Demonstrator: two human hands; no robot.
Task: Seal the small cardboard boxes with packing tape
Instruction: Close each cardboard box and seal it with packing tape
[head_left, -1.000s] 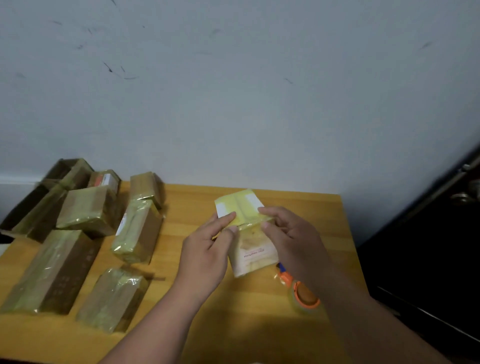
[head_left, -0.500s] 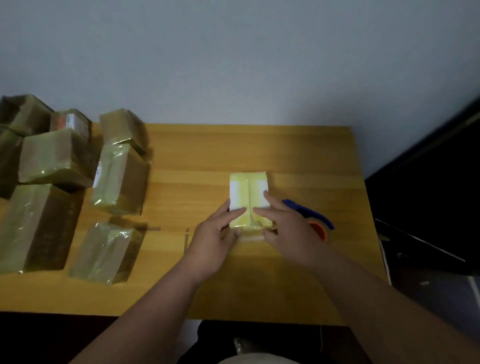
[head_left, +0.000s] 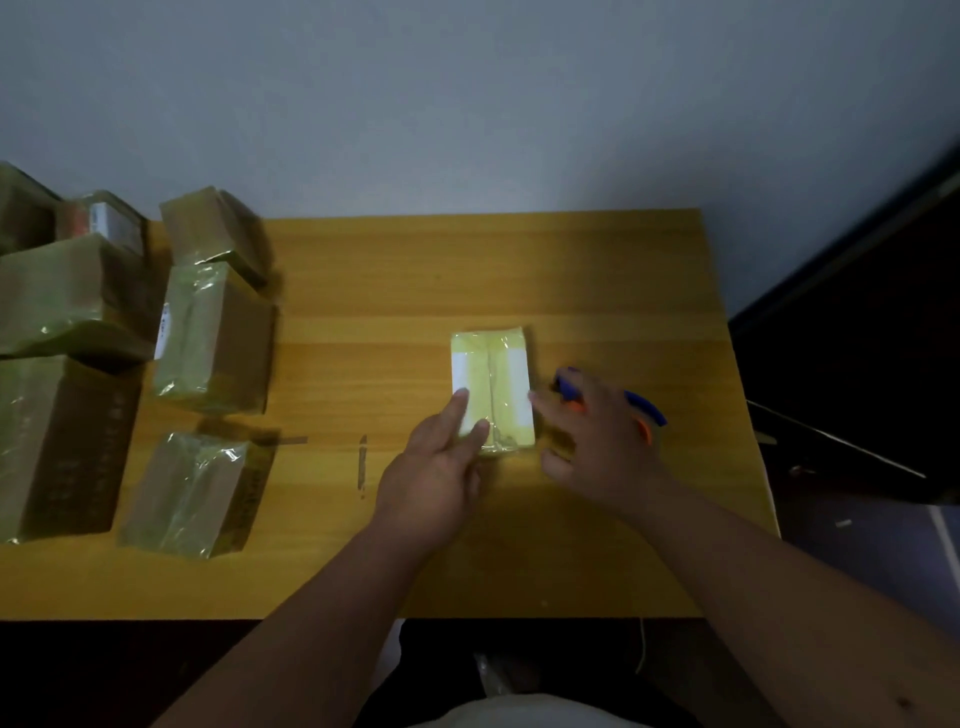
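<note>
A wooden table (head_left: 415, 291) fills the middle of the head view, set against a pale wall (head_left: 467, 104). Along its left side sits a cluster of taped brown boxes (head_left: 213, 338) — several of them, wrapped in glossy clear tape, some touching one another.

Both forearms reach in from the bottom edge and angle up toward the middle of the table. The left hand (head_left: 436, 467) lies palm down with its fingers straight and close together, the fingertips (head_left: 460, 400) resting flat on the near left part of the small box (head_left: 492, 389). The right hand (head_left: 602, 441) is just to the right of that box, palm down, its fingers loosely spread and slightly bent; one fingertip is right at the box's right edge, though whether it touches cannot be told. It is over the tape dispenser (head_left: 644, 410), whose blue and orange parts show past the knuckles — whether the fingers grip it cannot be told.

The small box lies flat on the table, right of centre, long side running away from the person. It looks pale yellow under shiny tape, with a seam down the middle and a white strip along each long side.

A short strip of tape (head_left: 362, 465) is stuck to the table left of the left hand.
</note>
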